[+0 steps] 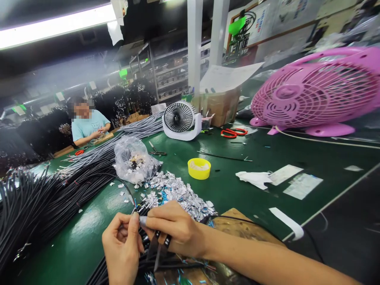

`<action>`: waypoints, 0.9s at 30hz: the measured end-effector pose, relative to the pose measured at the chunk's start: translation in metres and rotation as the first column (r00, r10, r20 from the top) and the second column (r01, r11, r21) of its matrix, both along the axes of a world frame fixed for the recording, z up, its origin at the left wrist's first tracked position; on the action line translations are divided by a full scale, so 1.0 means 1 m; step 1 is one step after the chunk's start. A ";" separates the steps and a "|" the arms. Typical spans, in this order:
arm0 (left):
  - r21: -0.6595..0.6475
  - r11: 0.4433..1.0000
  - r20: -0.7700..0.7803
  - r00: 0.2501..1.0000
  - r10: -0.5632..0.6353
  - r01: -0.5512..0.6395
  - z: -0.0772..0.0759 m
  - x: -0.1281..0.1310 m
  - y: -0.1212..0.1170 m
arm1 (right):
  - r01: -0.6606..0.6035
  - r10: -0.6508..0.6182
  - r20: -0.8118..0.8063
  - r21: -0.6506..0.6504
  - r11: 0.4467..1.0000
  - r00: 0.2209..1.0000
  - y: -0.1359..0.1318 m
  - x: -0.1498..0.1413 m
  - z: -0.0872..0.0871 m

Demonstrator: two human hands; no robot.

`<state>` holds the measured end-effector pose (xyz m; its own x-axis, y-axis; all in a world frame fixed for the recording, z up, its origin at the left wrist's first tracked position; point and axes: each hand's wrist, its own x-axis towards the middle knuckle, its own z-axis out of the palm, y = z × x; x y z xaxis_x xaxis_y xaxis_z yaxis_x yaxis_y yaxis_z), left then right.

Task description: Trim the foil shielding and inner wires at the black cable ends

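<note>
My left hand is closed in a pinch on the end of a black cable, where small coloured wires show. Close against it, my right hand has its fingers curled round a black-handled bladed tool, its metal blade pointing down. A grey covering sits on a right fingertip, close to the left thumb. More black cables lie under both hands. Just beyond them spreads a heap of silver foil scraps with blue bits. The exact kind of the tool is partly hidden by my fingers.
Bundled black cables lie to the left. A clear plastic bag, yellow round container, white fan, red-handled scissors and large pink fan stand beyond. A person works at the far left.
</note>
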<state>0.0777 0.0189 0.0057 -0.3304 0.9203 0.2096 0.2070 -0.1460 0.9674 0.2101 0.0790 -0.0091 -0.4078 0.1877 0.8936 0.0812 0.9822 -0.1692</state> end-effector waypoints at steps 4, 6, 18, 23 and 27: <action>0.118 0.991 -0.068 0.995 0.069 -0.061 -0.004 0.001 0.001 | 0.080 -0.134 -0.180 -0.280 0.957 0.974 -0.001 -0.005 0.009; 0.171 0.981 -0.094 0.990 0.104 -0.087 -0.004 0.002 0.001 | 0.093 -0.190 -0.196 -0.422 0.902 0.962 -0.001 -0.006 0.014; 0.234 0.970 -0.215 0.970 0.112 -0.060 -0.003 0.007 -0.003 | -0.044 -0.036 -0.123 -0.588 0.808 0.992 -0.001 -0.007 0.016; 0.246 0.966 -0.267 0.953 0.147 -0.080 -0.002 0.006 -0.001 | 0.048 -0.089 -0.059 -0.500 0.865 0.994 -0.001 -0.004 0.018; 0.331 0.942 -0.487 0.846 0.218 -0.052 0.002 0.003 -0.005 | 0.142 -0.198 -0.084 -0.440 0.887 0.977 -0.006 0.000 0.023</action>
<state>0.0804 0.0138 0.0080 -0.2159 0.7419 0.6348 0.6966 -0.3385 0.6326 0.2098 0.0727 0.0140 -0.2269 0.6208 0.7504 0.1911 0.7839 -0.5907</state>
